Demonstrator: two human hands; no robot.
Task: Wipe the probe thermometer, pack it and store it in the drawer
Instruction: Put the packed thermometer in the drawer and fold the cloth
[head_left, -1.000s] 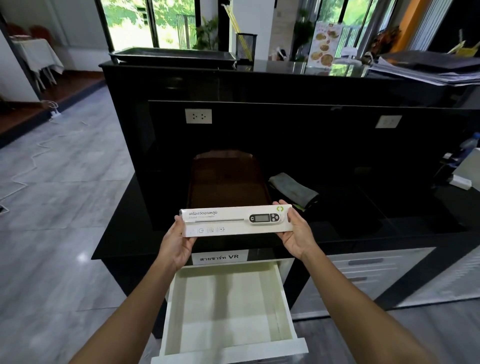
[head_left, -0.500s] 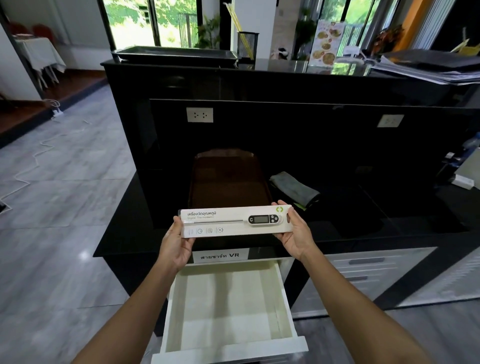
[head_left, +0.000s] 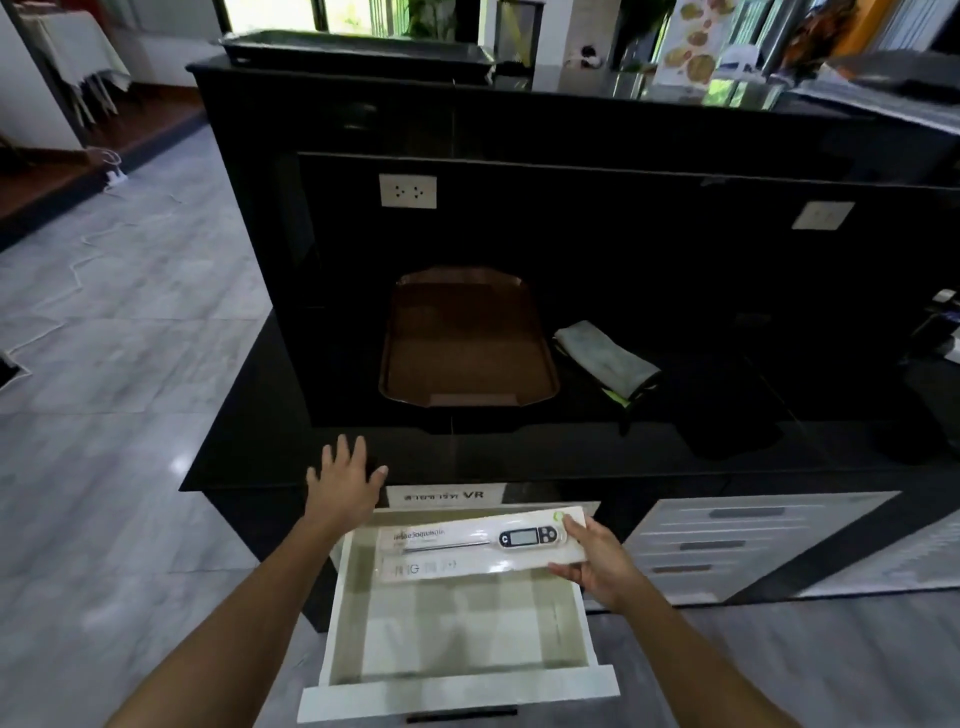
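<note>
The white thermometer box, with the black probe thermometer showing through its clear window, lies lengthwise over the back part of the open white drawer. My right hand grips the box at its right end. I cannot tell whether the box touches the drawer's bottom. My left hand holds nothing; its fingers are spread flat on the front edge of the black counter, left of the drawer. The front part of the drawer is bare.
On the counter lie a brown tray and a folded grey cloth to its right. A white drawer unit stands right of the open drawer. The counter's black back wall carries two sockets. Grey tiled floor lies to the left.
My left hand let go of the box and moved up onto the counter edge. My right hand lowered the box from above the counter down into the drawer. The camera tilted downward.
</note>
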